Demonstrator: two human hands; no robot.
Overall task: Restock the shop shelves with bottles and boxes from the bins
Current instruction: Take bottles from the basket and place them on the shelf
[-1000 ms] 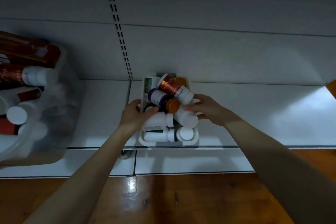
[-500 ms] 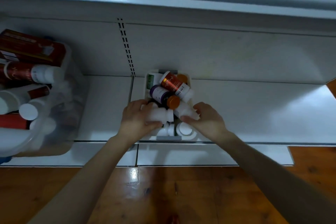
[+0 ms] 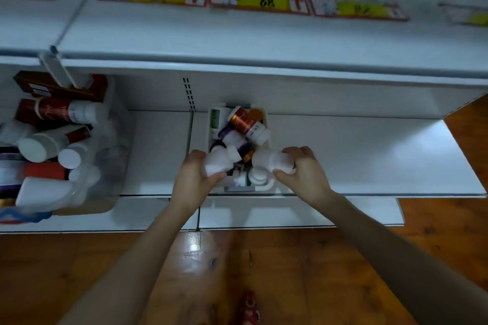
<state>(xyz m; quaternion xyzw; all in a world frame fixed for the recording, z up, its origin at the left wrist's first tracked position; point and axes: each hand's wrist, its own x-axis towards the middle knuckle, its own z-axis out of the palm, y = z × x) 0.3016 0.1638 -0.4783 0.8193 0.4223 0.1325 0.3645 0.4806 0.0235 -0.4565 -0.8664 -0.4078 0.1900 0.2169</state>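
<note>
Big bin (image 3: pixel 116 140): clear tub on the bottom shelf, well to the left of the small bin; piled with white-capped bottles and a dark box, untouched.
Left hand (image 3: pixel 194 179): curled around a white bottle (image 3: pixel 217 163) at the small bin's left front corner; fingers wrap under its body, cap end pointing up and right toward the pile.
Small bin (image 3: pixel 265 187): white tray on the bottom shelf (image 3: pixel 369 155), heaped with bottles; a red-labelled bottle (image 3: pixel 247 124) lies on top at its back.
Right hand (image 3: pixel 303 174): closed on a second white bottle (image 3: pixel 273 161) at the small bin's right front corner; thumb below, fingers over the top, bottle lying on its side with its long axis running left to right.
Upper shelf (image 3: pixel 264 37): above and behind the small bin, price tags (image 3: pixel 260 1) along its front, a few bottles standing at the back, blurred.
Key relation: both bottles are held just above the small bin, one per hand; the open shelf space lies up and away from the hands, so each bottle likely has to be lifted clear and turned upright. The right hand sits nearer the bare stretch of bottom shelf right of the small bin.
Step judged: pick made, placing not yet begun.
</note>
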